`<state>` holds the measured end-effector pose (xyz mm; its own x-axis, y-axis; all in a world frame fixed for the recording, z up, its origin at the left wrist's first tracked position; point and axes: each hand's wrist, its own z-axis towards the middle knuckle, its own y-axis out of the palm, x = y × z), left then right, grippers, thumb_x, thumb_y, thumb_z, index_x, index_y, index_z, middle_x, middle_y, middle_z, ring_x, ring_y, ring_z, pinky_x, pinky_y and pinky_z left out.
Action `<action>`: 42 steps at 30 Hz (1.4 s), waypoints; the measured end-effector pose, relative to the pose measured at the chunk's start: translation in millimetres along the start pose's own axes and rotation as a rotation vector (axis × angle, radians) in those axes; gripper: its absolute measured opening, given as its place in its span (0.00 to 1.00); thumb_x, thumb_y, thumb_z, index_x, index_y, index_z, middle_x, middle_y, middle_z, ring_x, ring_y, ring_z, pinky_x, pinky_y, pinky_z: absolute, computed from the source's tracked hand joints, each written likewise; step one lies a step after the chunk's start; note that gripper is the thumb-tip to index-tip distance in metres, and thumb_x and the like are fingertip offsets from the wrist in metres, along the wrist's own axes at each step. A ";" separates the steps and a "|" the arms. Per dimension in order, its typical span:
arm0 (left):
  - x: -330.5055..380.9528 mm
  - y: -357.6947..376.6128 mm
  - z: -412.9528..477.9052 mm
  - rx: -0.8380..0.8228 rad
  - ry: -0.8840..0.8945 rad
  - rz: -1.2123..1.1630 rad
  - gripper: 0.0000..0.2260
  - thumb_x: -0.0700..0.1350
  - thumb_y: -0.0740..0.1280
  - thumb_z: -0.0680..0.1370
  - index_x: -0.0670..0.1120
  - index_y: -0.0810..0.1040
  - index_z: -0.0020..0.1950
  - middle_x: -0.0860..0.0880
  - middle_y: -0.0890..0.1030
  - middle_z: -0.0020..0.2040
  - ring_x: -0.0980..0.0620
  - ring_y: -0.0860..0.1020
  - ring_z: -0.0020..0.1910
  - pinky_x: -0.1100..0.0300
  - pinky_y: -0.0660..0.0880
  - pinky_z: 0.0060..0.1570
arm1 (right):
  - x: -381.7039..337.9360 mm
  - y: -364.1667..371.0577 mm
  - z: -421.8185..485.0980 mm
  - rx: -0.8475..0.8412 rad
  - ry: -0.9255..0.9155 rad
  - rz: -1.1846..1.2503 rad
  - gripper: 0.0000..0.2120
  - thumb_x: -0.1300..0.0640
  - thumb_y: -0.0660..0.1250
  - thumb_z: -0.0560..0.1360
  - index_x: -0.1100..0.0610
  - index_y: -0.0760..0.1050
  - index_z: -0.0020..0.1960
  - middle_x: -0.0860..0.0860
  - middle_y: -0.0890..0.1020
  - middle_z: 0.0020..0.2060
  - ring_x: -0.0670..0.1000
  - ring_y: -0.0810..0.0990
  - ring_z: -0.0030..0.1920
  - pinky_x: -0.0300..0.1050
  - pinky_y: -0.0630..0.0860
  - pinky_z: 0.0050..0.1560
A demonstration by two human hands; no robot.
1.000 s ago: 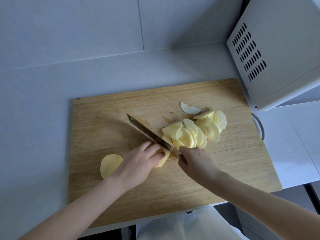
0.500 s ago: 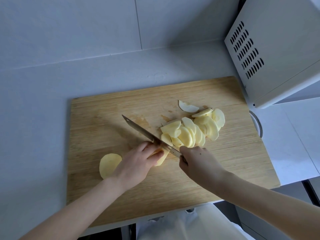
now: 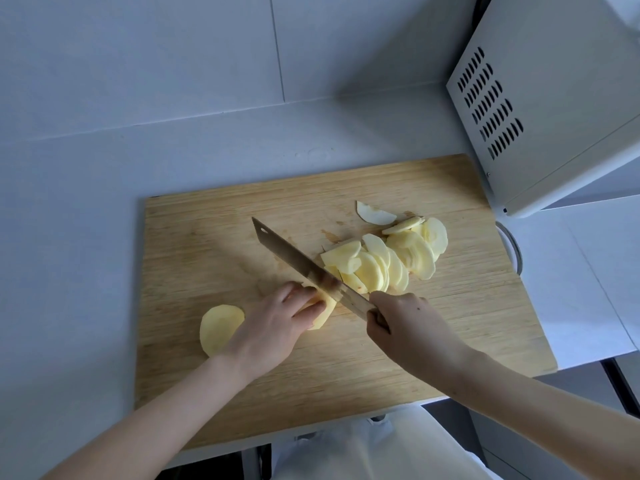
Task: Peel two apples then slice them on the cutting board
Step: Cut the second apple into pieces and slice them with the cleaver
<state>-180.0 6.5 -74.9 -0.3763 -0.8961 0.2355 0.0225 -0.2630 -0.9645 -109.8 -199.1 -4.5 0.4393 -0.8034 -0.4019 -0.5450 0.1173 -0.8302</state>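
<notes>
Slicing is under way on a wooden cutting board [image 3: 207,237]. A peeled, pale yellow apple piece [image 3: 323,311] near the board's middle is pinned by the curled fingers of the left hand [image 3: 277,327]. A knife [image 3: 294,258] is gripped at its handle by the right hand [image 3: 408,327], blade laid against the piece beside the fingertips. Thin slices [image 3: 384,261] are heaped just right of the blade; 1 peeled half [image 3: 221,329] lies flat at the board's left. Next, a thin downward cut is called for, fingertips kept clear
</notes>
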 end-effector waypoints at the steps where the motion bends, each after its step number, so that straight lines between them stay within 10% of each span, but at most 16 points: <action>1: -0.1 0.6 -0.1 0.002 -0.007 -0.006 0.21 0.39 0.81 0.61 0.45 0.83 0.53 0.47 0.82 0.53 0.47 0.76 0.53 0.55 0.80 0.46 | -1.3 -1.5 -1.7 -0.007 -0.012 -0.025 0.10 0.57 0.56 0.78 0.55 0.64 0.38 0.48 0.67 0.28 0.48 0.65 0.27 0.39 0.60 0.27; 15: 2.0 -0.6 0.8 0.045 -0.025 -0.062 0.19 0.36 0.78 0.64 0.44 0.82 0.54 0.46 0.81 0.54 0.48 0.71 0.55 0.54 0.81 0.42 | -3.5 26.0 30.4 -0.070 0.038 0.026 0.12 0.58 0.57 0.78 0.54 0.64 0.36 0.49 0.71 0.31 0.50 0.73 0.32 0.44 0.73 0.33; 36: -4.2 13.6 -5.9 0.030 -0.015 -0.039 0.20 0.37 0.79 0.65 0.44 0.81 0.55 0.46 0.80 0.56 0.46 0.72 0.55 0.51 0.81 0.44 | -8.8 -4.8 -2.4 -0.066 -0.008 -0.100 0.09 0.57 0.54 0.79 0.55 0.64 0.40 0.46 0.66 0.29 0.44 0.64 0.27 0.37 0.58 0.26; 42: -0.1 8.4 -3.3 0.087 -0.013 -0.082 0.17 0.37 0.77 0.66 0.43 0.82 0.54 0.46 0.81 0.54 0.47 0.72 0.55 0.53 0.81 0.42 | -7.8 20.9 20.6 -0.098 0.039 -0.023 0.09 0.58 0.55 0.79 0.55 0.65 0.40 0.48 0.70 0.31 0.50 0.71 0.32 0.44 0.71 0.33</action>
<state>-182.9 5.6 -83.5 -0.3683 -0.8746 0.3154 0.0725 -0.3652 -0.9281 -109.9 -178.4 -26.7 0.4259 -0.8273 -0.3662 -0.6032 0.0420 -0.7964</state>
